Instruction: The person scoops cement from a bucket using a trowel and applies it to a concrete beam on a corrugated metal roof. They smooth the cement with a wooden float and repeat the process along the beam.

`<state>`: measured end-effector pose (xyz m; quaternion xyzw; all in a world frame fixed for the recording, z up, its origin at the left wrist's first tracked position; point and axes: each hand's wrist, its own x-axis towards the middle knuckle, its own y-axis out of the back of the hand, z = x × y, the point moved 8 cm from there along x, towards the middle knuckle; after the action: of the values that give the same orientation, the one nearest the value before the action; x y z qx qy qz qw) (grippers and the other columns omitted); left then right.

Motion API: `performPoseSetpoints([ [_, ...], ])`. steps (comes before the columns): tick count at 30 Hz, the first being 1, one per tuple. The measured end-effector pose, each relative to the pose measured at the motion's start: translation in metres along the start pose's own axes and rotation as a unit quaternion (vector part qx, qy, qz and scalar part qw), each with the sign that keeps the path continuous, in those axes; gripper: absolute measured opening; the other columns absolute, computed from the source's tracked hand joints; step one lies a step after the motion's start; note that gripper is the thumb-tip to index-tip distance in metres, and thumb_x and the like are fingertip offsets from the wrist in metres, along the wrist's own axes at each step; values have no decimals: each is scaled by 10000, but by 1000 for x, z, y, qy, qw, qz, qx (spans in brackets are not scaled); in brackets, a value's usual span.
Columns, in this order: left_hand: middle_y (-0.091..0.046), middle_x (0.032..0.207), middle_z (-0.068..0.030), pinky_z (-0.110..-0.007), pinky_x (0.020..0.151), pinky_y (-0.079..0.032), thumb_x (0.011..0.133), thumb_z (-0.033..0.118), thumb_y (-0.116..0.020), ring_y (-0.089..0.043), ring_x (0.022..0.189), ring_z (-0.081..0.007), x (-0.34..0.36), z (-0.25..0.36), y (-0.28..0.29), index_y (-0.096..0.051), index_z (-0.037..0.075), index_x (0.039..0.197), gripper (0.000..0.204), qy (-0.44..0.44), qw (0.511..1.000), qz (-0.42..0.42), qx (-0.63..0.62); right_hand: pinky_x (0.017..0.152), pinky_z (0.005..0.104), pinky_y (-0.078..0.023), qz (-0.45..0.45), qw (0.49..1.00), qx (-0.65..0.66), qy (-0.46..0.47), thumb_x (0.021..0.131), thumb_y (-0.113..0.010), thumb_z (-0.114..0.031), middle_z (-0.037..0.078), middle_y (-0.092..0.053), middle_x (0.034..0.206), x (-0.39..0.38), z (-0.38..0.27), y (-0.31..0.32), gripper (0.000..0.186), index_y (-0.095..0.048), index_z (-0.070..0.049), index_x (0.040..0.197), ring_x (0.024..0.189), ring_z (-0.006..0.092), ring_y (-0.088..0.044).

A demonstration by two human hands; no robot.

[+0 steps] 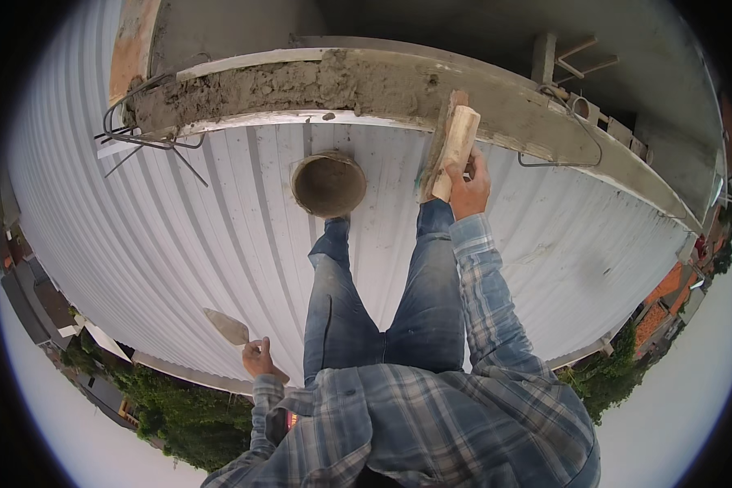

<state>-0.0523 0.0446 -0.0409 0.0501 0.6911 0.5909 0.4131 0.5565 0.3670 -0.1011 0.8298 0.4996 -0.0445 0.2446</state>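
Observation:
My left hand [258,358] is closed around the handle of a pointed masonry trowel [227,326], held out to my left side above the metal roofing. In front of me my right hand [469,189] grips a wooden hand float [457,146]. The float's far end reaches the edge of a long concrete ledge [512,118]; whether it touches the surface cannot be made out. Rough wet mortar [285,88] covers the ledge's left stretch, while its right part looks smoother. By my left foot stands a round mortar-stained bucket [333,155], its contents unclear.
I stand on pale corrugated metal roofing [179,268]. Bent steel bars [150,138] stick out at the ledge's left end, and a wire loop [573,163] juts out on the right. Wooden boards [252,58] edge the mortar. Trees [191,415] and rooftops lie beyond the roof's edge.

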Motion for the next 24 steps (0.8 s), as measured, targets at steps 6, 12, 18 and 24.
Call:
performPoseSetpoints([
  [6,-586,781,-113,-421,705,-467,743,317,-818,-566,741,-276,1,7,-5,-683,54,799,300,-30,999,2,-15,886,424,-501,-112,844,-418,318,742,-668,-154,88,-590,1084,7,-38,-2,501,-590,-106,1234,1015,313,-574],
  [12,-586,784,-116,-418,702,-467,734,307,-825,-559,733,-271,-4,1,2,-682,49,799,302,-11,999,24,-19,901,433,-494,13,901,-390,191,778,-662,-186,90,-576,1118,71,-39,23,467,-580,-111,1232,1056,324,-569],
  [18,-577,768,-104,-402,682,-460,743,285,-826,-551,725,-257,5,11,2,-681,49,789,281,-14,1000,3,-13,925,450,-487,2,913,-369,174,798,-646,-231,107,-570,1123,61,-45,-26,430,-571,-115,1206,1081,328,-563],
  [24,-570,755,-101,-404,667,-456,750,276,-821,-548,705,-260,3,27,13,-680,53,785,267,-69,997,25,-8,913,449,-500,84,892,-439,72,800,-652,-268,100,-598,1156,81,-5,62,428,-574,-117,1192,1076,338,-593],
])
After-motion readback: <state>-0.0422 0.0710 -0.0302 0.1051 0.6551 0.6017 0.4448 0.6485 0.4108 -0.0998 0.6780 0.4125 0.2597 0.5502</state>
